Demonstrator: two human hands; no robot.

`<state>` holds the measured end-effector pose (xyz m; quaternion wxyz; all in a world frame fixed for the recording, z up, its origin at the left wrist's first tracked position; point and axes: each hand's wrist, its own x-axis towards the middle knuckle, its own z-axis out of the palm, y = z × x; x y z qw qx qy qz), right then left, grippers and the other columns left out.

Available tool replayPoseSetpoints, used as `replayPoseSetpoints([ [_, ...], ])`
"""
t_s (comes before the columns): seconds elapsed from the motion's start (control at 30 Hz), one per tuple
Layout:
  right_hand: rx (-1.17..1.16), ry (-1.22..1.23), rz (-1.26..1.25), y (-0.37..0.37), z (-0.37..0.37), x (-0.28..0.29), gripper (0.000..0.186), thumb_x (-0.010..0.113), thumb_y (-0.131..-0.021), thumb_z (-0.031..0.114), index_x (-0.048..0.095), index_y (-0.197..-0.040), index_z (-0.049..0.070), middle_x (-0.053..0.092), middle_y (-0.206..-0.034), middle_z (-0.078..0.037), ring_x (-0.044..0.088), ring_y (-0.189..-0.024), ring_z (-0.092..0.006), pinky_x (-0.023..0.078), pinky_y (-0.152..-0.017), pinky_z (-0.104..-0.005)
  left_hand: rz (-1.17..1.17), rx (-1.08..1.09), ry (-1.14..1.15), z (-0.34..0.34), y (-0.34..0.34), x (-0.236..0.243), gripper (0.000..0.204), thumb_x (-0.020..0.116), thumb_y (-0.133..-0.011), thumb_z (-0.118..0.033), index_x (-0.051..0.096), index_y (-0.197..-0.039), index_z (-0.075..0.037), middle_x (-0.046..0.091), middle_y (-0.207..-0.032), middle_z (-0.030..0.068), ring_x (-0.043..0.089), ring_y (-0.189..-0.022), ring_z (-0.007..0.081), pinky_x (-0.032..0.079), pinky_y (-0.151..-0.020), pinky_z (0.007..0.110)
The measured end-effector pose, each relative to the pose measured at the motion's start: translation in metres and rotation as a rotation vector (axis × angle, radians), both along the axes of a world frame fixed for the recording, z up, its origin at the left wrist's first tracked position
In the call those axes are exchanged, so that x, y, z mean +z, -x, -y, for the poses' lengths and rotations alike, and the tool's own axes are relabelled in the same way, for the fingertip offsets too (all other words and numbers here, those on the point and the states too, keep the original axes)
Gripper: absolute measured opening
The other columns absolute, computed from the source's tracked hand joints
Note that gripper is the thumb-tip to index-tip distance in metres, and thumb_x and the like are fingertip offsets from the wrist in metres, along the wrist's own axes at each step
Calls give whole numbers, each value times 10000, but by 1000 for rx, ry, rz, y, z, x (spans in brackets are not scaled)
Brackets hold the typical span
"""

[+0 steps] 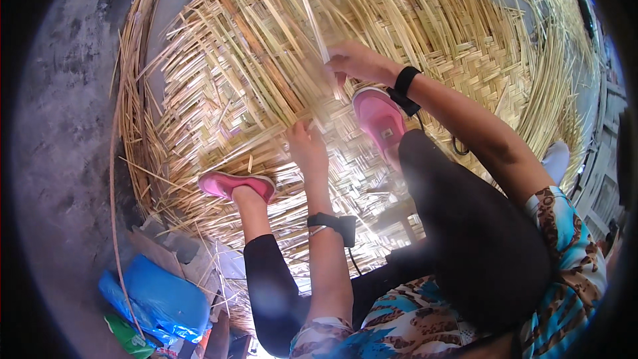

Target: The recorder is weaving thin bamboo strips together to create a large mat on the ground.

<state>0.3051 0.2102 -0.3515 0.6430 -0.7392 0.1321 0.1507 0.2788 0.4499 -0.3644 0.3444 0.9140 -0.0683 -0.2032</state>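
Note:
A large mat (219, 116) woven from pale split reed or bamboo strips spreads beneath me. My right hand (362, 63) is raised over its middle, thumb and fingers closed on a pale strip (312, 10) that runs up and away; motion blurs it near the fingers. Nearer to me, my left hand (308, 149) is down at the weave, among the lower ends of several long strips. Its fingers are bent and closed, but what they grip is hidden. Both wrists carry black bands. My feet, in pink shoes (379, 119), press on the mat either side of my hands.
Loose strips (133, 106) curve along the mat's left side, and long unwoven ends fan out at the far side. Grey floor (66, 126) lies to the left. At the lower left are a blue plastic bag (163, 292) and a green packet (126, 336). Wooden slats (601, 153) stand at the right.

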Motion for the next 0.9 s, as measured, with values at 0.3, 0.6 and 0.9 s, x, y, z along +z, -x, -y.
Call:
replayPoseSetpoints([
  [0.3,230,226,133,7,-39,-18,222,565,-810,188,564,-807,-35,619,-751,-209,644,-714,-353,494,-637,-431,285,-62,-428,-52,-33,7,356,615,-813,-71,591,-1167,-94,456,-1250,113,442,-1193,296,311,-947,519],
  [0.6,72,509,296,53,-71,-24,155,560,-796,92,552,-910,-12,604,-789,-244,597,-759,-440,470,-660,-502,324,-295,-471,-78,-57,12,522,574,-847,-142,453,-1353,-111,426,-1330,150,346,-1298,294,243,-980,523],
  [0.9,295,355,-134,74,-47,0,210,534,-829,185,622,-946,34,648,-950,-184,629,-917,-339,493,-770,-452,14,-575,-918,-124,-100,-42,243,595,-860,-264,631,-982,-58,623,-1005,187,583,-931,331,454,-808,454],
])
